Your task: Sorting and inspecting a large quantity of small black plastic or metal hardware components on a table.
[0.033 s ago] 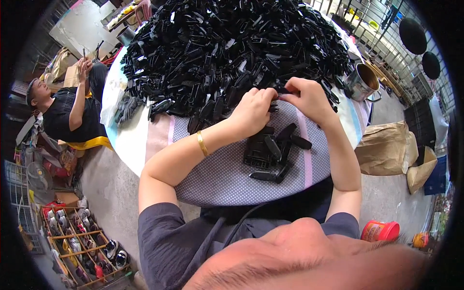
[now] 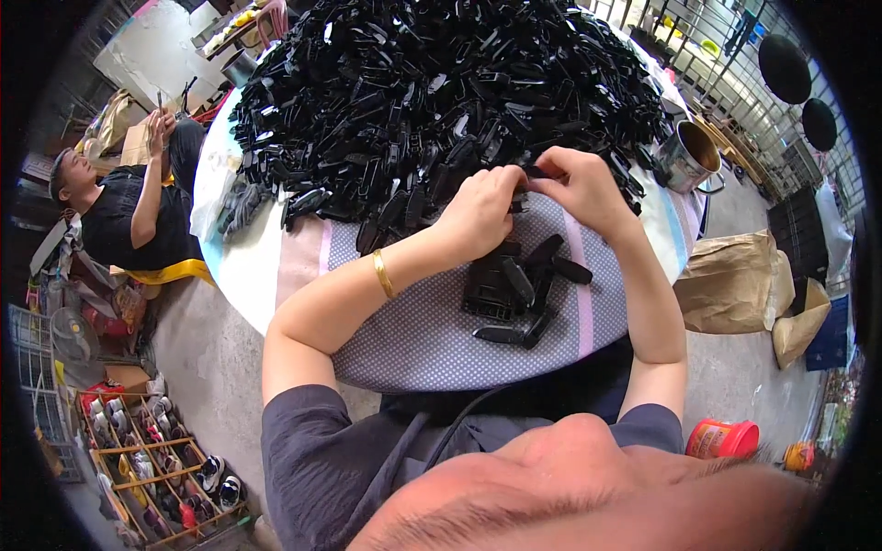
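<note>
A big heap of small black plastic parts [image 2: 432,92] covers the far side of a round table [image 2: 243,271]. At the heap's near edge my left hand [image 2: 480,213] and my right hand [image 2: 581,188] meet, both pinching one black plastic piece [image 2: 531,173] between their fingertips. A gold bracelet [image 2: 381,273] sits on my left wrist. Below the hands, a small group of black parts [image 2: 514,285] lies on a grey dotted cloth [image 2: 423,344] with pink stripes that covers the table's near side.
Another person [image 2: 110,216] in a black shirt sits at the left on a yellow stool. A metal pot [image 2: 691,156] stands at the table's right edge. Brown paper sacks [image 2: 735,280], a red container [image 2: 721,439] and a shoe rack [image 2: 156,468] are on the floor.
</note>
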Demonstrator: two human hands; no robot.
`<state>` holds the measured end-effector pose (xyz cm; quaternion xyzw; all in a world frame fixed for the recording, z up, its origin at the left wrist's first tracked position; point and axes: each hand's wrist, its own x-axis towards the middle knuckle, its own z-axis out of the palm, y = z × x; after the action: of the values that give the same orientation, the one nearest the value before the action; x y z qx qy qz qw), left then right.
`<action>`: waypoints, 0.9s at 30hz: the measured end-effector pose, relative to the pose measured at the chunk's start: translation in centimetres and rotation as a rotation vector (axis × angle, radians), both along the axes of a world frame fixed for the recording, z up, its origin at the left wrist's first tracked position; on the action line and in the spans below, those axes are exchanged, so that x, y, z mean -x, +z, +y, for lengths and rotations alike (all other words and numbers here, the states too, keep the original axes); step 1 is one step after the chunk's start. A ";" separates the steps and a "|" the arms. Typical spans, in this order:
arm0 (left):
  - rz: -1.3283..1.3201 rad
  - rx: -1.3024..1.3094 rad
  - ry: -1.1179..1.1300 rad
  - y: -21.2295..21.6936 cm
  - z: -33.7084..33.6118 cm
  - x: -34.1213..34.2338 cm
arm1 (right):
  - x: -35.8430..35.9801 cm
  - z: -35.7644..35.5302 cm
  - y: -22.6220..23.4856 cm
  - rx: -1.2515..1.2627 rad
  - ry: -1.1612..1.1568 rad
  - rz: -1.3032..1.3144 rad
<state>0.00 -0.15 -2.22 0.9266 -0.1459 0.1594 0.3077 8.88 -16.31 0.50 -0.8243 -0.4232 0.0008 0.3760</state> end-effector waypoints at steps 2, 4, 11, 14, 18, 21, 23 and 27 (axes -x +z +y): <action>0.058 0.089 0.030 0.2 0.4 0.1 | 0.2 0.8 -0.9 -0.136 0.085 0.043; 0.066 0.501 0.048 0.4 0.9 0.0 | 0.7 1.2 -1.1 -0.309 0.113 -0.015; 0.279 1.222 -0.101 1.3 3.1 -1.0 | 2.4 1.8 -0.7 -0.358 0.057 0.264; 0.243 1.177 -0.109 1.3 3.1 -0.9 | 2.2 1.7 -0.6 -0.436 0.032 0.164; 0.209 1.032 -0.089 1.2 2.9 -0.8 | 2.5 1.6 -0.6 -0.372 0.063 0.078; 0.181 0.970 -0.081 1.5 2.8 -0.6 | 2.6 1.7 -0.9 -0.357 0.028 0.033; 0.164 1.037 -0.081 1.3 2.4 -0.7 | 3.1 2.0 -1.0 -0.375 0.007 -0.026; 0.143 1.051 -0.084 2.1 1.4 -0.1 | 2.6 2.2 -2.0 -0.341 -0.008 -0.188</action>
<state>0.12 1.24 -0.15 0.6493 -0.0619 0.1351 0.7459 6.29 -14.09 -1.46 -0.7469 -0.4471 -0.1492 0.4690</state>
